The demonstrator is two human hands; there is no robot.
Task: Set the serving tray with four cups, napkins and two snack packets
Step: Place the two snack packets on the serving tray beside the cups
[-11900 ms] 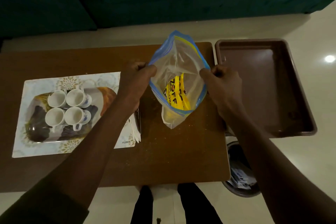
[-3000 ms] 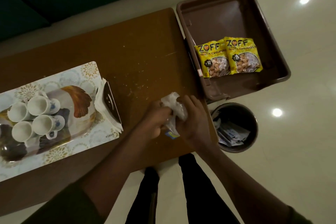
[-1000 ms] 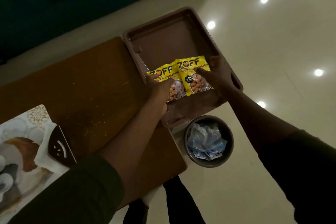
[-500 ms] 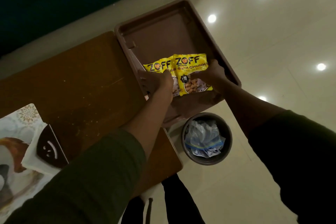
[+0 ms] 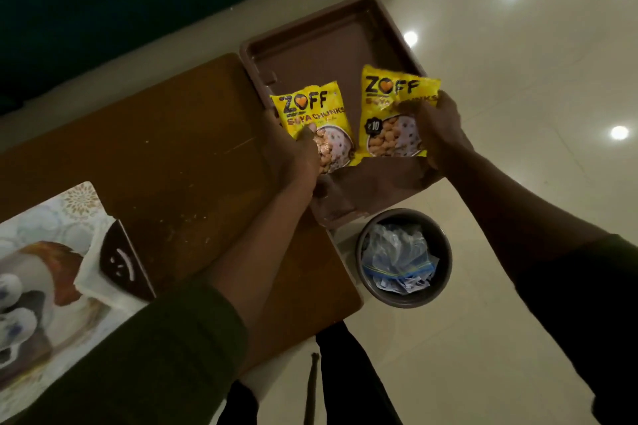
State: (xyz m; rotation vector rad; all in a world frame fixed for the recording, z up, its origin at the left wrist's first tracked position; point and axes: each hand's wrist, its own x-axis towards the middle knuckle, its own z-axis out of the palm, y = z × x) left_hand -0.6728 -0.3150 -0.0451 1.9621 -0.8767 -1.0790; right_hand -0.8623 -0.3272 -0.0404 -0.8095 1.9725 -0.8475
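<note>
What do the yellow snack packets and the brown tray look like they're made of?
Snack packets: likely thin glossy plastic film; they crinkle and catch light. Brown tray: probably molded plastic, smooth with a slight sheen and rounded raised rim, though the dim light leaves this uncertain.

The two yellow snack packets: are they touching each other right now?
Apart. The head view shows a dark strip of the brown bin between the left packet and the right packet, each held by a different hand.

Dim; ceiling-light glare on floor (image 5: pixel 518 183)
</note>
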